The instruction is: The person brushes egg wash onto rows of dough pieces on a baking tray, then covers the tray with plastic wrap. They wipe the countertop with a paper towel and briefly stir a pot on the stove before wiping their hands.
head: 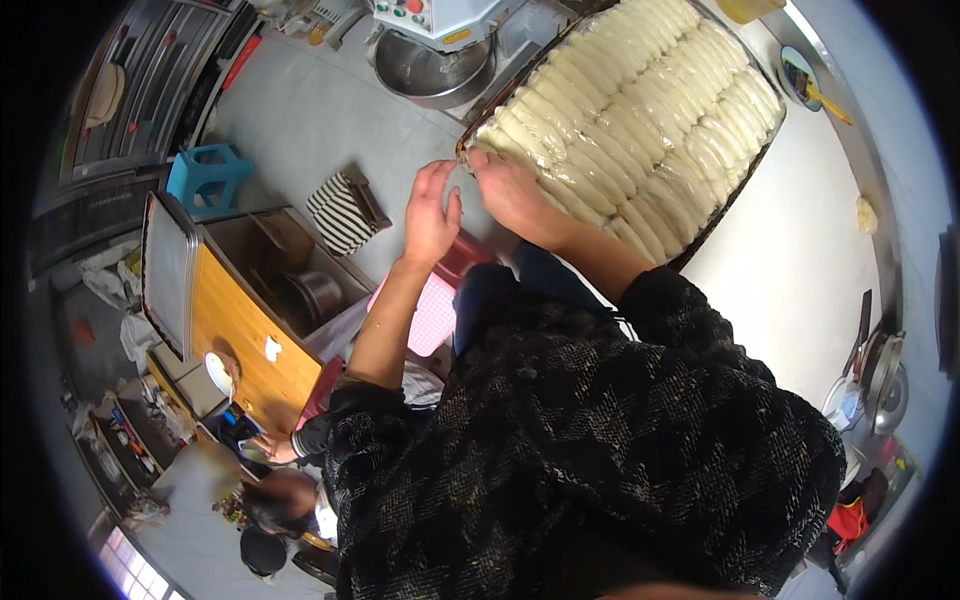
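A large dark-rimmed baking tray [731,199] holds rows of long pale dough pieces [611,142] under clear plastic film [551,150]. At the tray's near left corner, my right hand [514,195] has its fingers bent down on the edge of the film, apparently pinching it. My left hand [433,214] is just left of that corner, thumb apart from the fingers and fingertips close to the rim. Whether those fingertips touch the tray is hard to see. The right thumb is mostly hidden.
The tray lies on a white worktop [795,247]. Beyond it stands a mixer with a steel bowl [435,71]. A blue plastic stool [206,180] and a pink stool [431,315] are on the left. Another person's hand [277,448] is near a wooden table [244,322].
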A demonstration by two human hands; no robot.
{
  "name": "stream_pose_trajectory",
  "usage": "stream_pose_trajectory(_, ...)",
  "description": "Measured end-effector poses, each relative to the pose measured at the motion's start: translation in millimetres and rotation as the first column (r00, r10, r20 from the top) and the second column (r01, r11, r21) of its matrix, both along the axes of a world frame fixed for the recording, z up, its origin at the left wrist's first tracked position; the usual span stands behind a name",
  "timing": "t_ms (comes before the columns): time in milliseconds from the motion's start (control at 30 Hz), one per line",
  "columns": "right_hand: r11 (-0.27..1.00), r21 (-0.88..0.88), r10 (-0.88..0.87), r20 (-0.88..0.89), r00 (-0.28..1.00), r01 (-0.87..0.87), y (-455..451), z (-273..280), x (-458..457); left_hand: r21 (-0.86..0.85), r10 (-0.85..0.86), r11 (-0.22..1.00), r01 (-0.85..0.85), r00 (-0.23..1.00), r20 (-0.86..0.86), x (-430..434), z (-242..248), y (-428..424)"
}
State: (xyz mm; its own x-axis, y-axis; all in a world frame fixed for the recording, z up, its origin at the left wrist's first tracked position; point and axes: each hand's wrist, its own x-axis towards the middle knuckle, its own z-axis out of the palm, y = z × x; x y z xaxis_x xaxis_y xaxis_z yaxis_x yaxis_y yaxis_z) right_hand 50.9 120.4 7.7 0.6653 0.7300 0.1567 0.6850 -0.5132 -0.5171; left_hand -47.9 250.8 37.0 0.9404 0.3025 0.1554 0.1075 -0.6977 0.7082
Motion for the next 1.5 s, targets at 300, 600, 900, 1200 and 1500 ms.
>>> stream_pose_trajectory(300,0.987,-0.133,0.083,-0.096,0.992,-0.095,2.1,3.0,16.7,0.285,-0.473,0.817,0.501,0.866,-0.163,33.8,-1.2,34.1)
stream_pose_trajectory(600,0.981,-0.085,-0.194,-0.443,0.875,0.175,-38.8,23.7,23.2,0.121,-0.859,0.472,0.873,0.486,-0.160,97.4,-11.0,82.5)
stream_pose_trajectory(900,0.558,0.024,-0.763,-0.377,0.524,0.830,51.0,21.1,-1.4,0.211,-0.979,0.189,0.959,0.168,0.115,181.8,-36.5,140.3)
stream_pose_trajectory(1200,0.089,-0.136,-0.812,-0.584,-0.008,0.987,92.2,47.3,-34.8,0.407,-0.970,-0.167,0.898,-0.225,0.097,297.0,-30.7,69.0)
stream_pose_trajectory(1500,-0.071,0.022,-0.807,-0.589,-0.045,0.997,98.2,27.5,-42.5,0.517,-0.736,-0.646,0.562,-0.638,-0.226,320.4,-20.1,18.0)
